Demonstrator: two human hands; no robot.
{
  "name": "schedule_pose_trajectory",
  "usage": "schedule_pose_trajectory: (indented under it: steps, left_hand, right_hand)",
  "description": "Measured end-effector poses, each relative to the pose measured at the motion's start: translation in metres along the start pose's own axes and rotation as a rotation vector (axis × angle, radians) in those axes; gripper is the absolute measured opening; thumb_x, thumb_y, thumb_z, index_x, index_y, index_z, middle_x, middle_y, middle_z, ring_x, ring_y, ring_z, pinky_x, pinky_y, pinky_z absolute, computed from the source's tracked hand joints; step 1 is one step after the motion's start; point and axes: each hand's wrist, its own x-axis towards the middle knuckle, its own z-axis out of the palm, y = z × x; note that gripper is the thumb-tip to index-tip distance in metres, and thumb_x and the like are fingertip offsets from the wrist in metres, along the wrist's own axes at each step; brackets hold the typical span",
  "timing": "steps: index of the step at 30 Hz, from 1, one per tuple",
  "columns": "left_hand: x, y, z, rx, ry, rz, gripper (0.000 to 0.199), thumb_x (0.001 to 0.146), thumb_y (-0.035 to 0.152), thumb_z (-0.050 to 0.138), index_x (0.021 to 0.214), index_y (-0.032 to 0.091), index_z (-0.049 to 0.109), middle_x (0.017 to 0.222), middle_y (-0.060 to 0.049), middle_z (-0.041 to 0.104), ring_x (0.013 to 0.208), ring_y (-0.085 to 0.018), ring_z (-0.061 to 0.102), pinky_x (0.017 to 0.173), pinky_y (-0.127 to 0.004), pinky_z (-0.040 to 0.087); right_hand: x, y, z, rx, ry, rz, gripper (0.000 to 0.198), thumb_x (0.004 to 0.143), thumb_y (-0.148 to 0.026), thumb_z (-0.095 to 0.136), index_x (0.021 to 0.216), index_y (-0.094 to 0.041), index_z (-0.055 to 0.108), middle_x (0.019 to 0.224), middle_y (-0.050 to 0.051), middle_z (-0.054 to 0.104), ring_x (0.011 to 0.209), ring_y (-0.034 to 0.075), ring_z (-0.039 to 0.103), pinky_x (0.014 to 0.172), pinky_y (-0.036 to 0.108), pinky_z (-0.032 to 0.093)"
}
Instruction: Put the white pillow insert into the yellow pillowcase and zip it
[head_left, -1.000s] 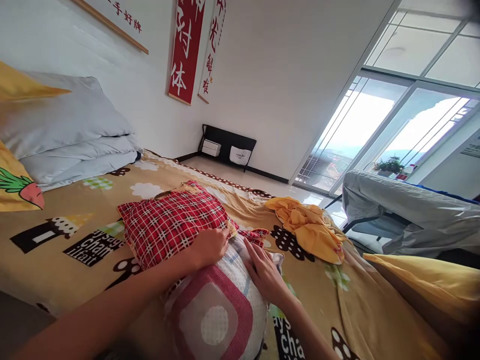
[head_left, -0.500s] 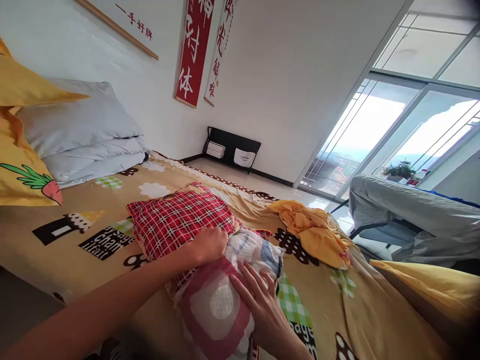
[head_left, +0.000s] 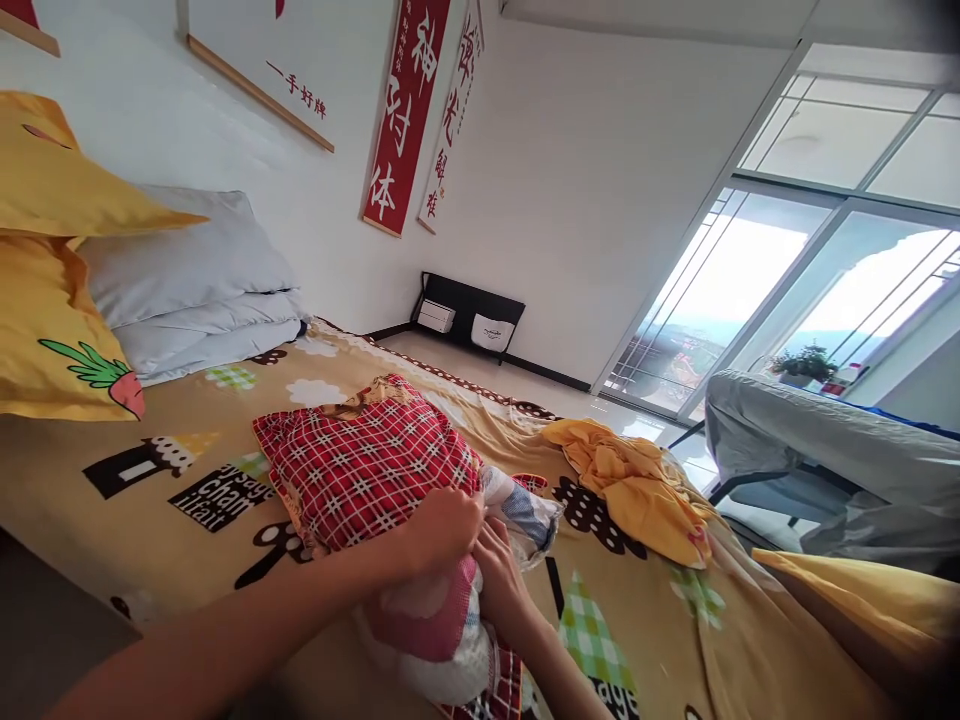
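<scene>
A red plaid pillowcase (head_left: 367,465) lies puffed up on the bed in front of me. My left hand (head_left: 448,525) is a fist closed on its near right edge. Beside it, a soft pillow (head_left: 427,625) with white, pink and blue patterning sits partly against the plaid fabric, and another part of it sticks out to the right. My right hand (head_left: 501,575) grips the pillow's fabric with bent fingers, close to the left fist. The fingertips are partly hidden in the folds. More red plaid cloth shows below the pillow.
The bed has a brown patterned sheet (head_left: 300,660). Grey pillows (head_left: 195,260) and yellow pillows (head_left: 52,330) are stacked at the left. Crumpled yellow cloth (head_left: 630,490) lies to the right. Farther off stand a covered table (head_left: 810,430) and a low black rack (head_left: 457,300).
My right hand has gone from lying spread on the pillow to gripping it near my left hand. The pillow is bunched up more, and my left fist has shifted slightly right.
</scene>
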Motion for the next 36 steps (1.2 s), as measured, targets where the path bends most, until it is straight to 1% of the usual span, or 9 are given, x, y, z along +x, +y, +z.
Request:
schedule_pose_trajectory:
  steps: [4, 8, 11, 16, 19, 23, 30, 33, 36]
  left_hand:
    - [-0.021, -0.028, -0.002, 0.042, -0.061, -0.075, 0.032, 0.087, 0.017, 0.039, 0.109, 0.007, 0.059, 0.096, -0.019, 0.068, 0.089, -0.032, 0.067, 0.074, -0.042, 0.054]
    - [-0.063, -0.050, 0.001, 0.083, -0.169, -0.204, 0.028, 0.081, 0.020, 0.045, 0.099, 0.010, 0.064, 0.091, -0.019, 0.069, 0.090, -0.031, 0.067, 0.078, -0.043, 0.054]
    - [-0.084, -0.054, 0.009, 0.051, -0.227, -0.276, 0.024, 0.078, 0.021, 0.048, 0.088, 0.012, 0.068, 0.089, -0.019, 0.069, 0.089, -0.031, 0.068, 0.080, -0.043, 0.053]
    - [-0.087, -0.044, 0.019, 0.042, -0.285, -0.233, 0.027, 0.074, 0.013, 0.048, 0.089, 0.011, 0.070, 0.091, -0.021, 0.069, 0.089, -0.033, 0.068, 0.079, -0.044, 0.054]
    - [-0.085, -0.040, 0.020, 0.035, -0.263, -0.192, 0.027, 0.078, 0.016, 0.046, 0.090, 0.010, 0.069, 0.092, -0.020, 0.070, 0.089, -0.033, 0.068, 0.079, -0.043, 0.053]
    - [-0.080, -0.037, 0.016, -0.005, -0.204, -0.180, 0.025, 0.081, 0.021, 0.045, 0.085, 0.011, 0.068, 0.089, -0.019, 0.070, 0.087, -0.031, 0.067, 0.077, -0.039, 0.053]
    - [-0.060, -0.047, -0.014, -0.126, -0.005, -0.165, 0.025, 0.085, 0.023, 0.040, 0.076, 0.015, 0.061, 0.077, -0.012, 0.069, 0.075, -0.025, 0.066, 0.069, -0.031, 0.046]
    - [-0.059, -0.057, -0.024, -0.105, -0.022, -0.172, 0.025, 0.086, 0.024, 0.040, 0.075, 0.015, 0.061, 0.076, -0.012, 0.069, 0.074, -0.024, 0.066, 0.068, -0.031, 0.045]
    - [-0.064, -0.069, -0.021, -0.025, -0.094, -0.184, 0.024, 0.085, 0.024, 0.042, 0.079, 0.015, 0.063, 0.082, -0.014, 0.069, 0.081, -0.027, 0.066, 0.071, -0.033, 0.046]
  right_hand:
    - [-0.035, 0.022, -0.031, -0.130, -0.227, 0.019, 0.070, 0.078, -0.017, 0.049, 0.147, -0.022, 0.036, 0.144, 0.012, 0.046, 0.131, 0.025, 0.044, 0.102, 0.041, 0.037]
    - [-0.088, 0.034, -0.045, -0.356, -0.197, -0.042, 0.089, 0.065, -0.003, 0.042, 0.151, -0.020, 0.026, 0.153, 0.012, 0.030, 0.142, 0.026, 0.028, 0.107, 0.046, 0.029]
    - [-0.098, 0.030, -0.038, -0.473, -0.141, -0.142, 0.094, 0.060, 0.002, 0.042, 0.150, -0.021, 0.029, 0.155, 0.013, 0.026, 0.143, 0.028, 0.023, 0.109, 0.050, 0.023]
    - [-0.056, 0.018, -0.025, -0.496, -0.072, -0.438, 0.061, 0.079, -0.007, 0.047, 0.136, -0.028, 0.049, 0.149, 0.004, 0.040, 0.140, 0.029, 0.029, 0.107, 0.048, 0.026]
    - [-0.032, 0.020, -0.021, -0.488, -0.035, -0.494, 0.043, 0.088, -0.014, 0.043, 0.127, -0.025, 0.057, 0.136, 0.004, 0.055, 0.135, 0.025, 0.038, 0.104, 0.043, 0.032]
    - [-0.008, 0.020, -0.020, -0.457, -0.054, -0.455, 0.036, 0.094, -0.016, 0.038, 0.122, -0.023, 0.059, 0.129, 0.004, 0.060, 0.122, 0.021, 0.049, 0.096, 0.039, 0.038]
    - [0.038, 0.008, 0.004, -0.393, -0.050, -0.325, 0.035, 0.096, -0.025, 0.042, 0.128, -0.023, 0.055, 0.129, 0.008, 0.059, 0.120, 0.027, 0.049, 0.092, 0.043, 0.041]
    - [0.052, 0.007, 0.022, -0.371, -0.037, -0.273, 0.033, 0.094, -0.027, 0.049, 0.126, -0.024, 0.056, 0.123, 0.007, 0.062, 0.114, 0.026, 0.051, 0.090, 0.042, 0.041]
    - [0.053, 0.014, 0.028, -0.330, -0.032, -0.233, 0.031, 0.094, -0.026, 0.049, 0.124, -0.024, 0.058, 0.114, 0.006, 0.065, 0.104, 0.024, 0.054, 0.086, 0.040, 0.041]
